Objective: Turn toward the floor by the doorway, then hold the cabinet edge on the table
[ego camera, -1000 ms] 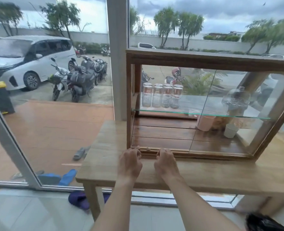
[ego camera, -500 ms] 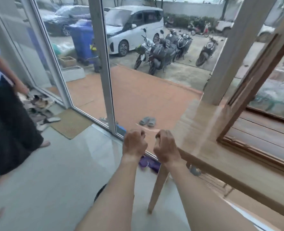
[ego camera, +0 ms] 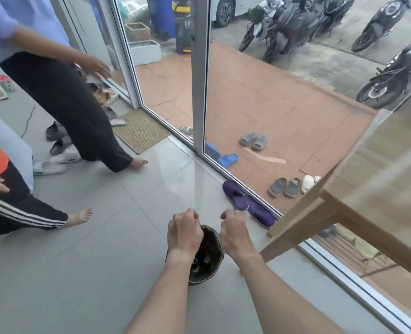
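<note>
Hovering over a dark round bucket (ego camera: 208, 256) on the grey tiled floor (ego camera: 103, 273), the left hand (ego camera: 184, 233) and right hand (ego camera: 234, 233) are seen side by side, fingers curled; whether anything is pinched in either grip cannot be told. Purple slippers (ego camera: 247, 206) lie near, beside the pale wooden worktop (ego camera: 380, 179).

One head-worn wide-angle camera looks steeply down and forward; both hands sit near at bottom centre; grey floor (ego camera: 103, 273) and glass door (ego camera: 259, 104) beyond.
</note>
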`<act>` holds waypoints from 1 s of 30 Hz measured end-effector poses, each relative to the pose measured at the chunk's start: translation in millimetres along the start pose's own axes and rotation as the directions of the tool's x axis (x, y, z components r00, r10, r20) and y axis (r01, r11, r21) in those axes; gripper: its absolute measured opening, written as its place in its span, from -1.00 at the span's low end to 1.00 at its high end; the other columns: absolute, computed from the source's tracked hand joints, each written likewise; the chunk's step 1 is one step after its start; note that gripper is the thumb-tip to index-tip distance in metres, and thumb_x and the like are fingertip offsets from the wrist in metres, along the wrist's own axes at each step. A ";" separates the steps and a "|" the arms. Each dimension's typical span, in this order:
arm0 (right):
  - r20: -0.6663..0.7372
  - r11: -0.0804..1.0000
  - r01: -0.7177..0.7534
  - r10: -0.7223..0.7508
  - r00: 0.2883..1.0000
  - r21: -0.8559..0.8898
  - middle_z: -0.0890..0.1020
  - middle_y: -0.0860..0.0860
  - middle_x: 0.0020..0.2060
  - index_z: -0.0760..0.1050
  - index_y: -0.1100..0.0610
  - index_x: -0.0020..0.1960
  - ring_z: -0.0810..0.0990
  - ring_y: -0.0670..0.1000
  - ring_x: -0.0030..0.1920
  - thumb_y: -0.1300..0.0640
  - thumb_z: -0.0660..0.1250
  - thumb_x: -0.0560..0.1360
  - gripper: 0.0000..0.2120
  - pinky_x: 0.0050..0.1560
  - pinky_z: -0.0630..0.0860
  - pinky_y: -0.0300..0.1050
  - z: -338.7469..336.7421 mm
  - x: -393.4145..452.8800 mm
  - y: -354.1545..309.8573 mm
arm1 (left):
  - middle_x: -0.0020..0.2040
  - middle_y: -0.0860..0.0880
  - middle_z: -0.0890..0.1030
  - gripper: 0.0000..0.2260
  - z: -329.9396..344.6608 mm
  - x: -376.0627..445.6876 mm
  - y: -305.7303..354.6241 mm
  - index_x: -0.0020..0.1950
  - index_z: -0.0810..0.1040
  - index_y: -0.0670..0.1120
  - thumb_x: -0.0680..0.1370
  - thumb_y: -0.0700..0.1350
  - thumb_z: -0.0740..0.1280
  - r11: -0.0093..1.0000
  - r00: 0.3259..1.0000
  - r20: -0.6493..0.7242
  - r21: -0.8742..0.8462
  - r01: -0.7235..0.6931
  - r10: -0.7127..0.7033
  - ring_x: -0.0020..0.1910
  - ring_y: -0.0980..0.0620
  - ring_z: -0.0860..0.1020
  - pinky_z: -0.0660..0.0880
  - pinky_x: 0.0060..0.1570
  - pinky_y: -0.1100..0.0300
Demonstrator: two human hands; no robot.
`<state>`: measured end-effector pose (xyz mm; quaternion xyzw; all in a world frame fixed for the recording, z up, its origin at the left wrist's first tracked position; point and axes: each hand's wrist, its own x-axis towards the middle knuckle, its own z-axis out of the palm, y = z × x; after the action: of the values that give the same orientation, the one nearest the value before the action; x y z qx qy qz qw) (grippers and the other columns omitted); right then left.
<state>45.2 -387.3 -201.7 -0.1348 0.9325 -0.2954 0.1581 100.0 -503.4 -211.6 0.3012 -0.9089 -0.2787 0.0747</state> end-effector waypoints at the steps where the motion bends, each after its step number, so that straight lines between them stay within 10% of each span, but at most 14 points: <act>1: 0.012 1.000 -0.012 0.012 1.000 0.011 0.44 0.11 0.05 0.42 0.15 0.11 0.49 0.16 -0.03 0.36 0.10 0.47 -0.72 0.04 0.49 0.05 6.2 1.7 2.8 | -0.09 -0.14 0.67 -0.87 4.8 -0.3 -7.6 0.00 0.57 -0.11 0.53 -0.18 0.25 1.000 1.000 0.010 0.013 0.020 -0.020 -0.03 -0.18 0.54 0.50 -0.01 0.00; 14: -0.162 0.996 0.087 -0.083 0.983 0.019 0.57 0.13 -0.24 0.38 0.11 -0.20 0.51 0.18 -0.19 0.25 0.12 0.44 -0.89 -0.18 0.44 0.05 -106.1 -14.9 8.2 | -0.18 -0.10 0.63 -0.81 -23.6 7.1 55.3 -0.11 0.52 -0.10 0.58 -0.12 0.14 0.992 0.998 0.018 -0.111 -0.059 0.061 -0.16 -0.15 0.56 0.52 -0.13 0.00; 21: -0.481 0.981 0.167 -0.101 0.871 0.097 0.60 0.20 -0.33 0.42 0.12 -0.20 0.54 0.25 -0.28 0.17 0.07 0.35 -0.84 -0.32 0.44 0.10 -219.7 -45.1 19.8 | -0.26 -0.18 0.63 -0.86 -43.4 5.8 194.3 -0.18 0.50 -0.12 0.55 -0.18 0.20 0.892 0.977 -0.134 -0.402 -0.204 0.163 -0.18 -0.23 0.56 0.45 -0.20 0.02; 30: -0.707 0.985 -0.101 0.170 0.686 0.139 0.65 0.11 -0.31 0.45 0.11 -0.19 0.58 0.18 -0.25 0.19 0.13 0.43 -0.87 -0.33 0.37 -0.06 -317.6 -109.1 108.5 | -0.26 -0.11 0.64 -0.90 -10.4 -48.8 329.5 -0.15 0.55 -0.07 0.52 -0.21 0.26 0.768 0.873 -0.071 -0.444 -0.461 0.483 -0.21 -0.15 0.58 0.40 -0.23 0.13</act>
<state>8.8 -102.6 3.7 0.0674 0.9136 -0.3531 -0.1901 -24.1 -260.9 -19.7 0.0309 -0.8676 -0.4594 0.1880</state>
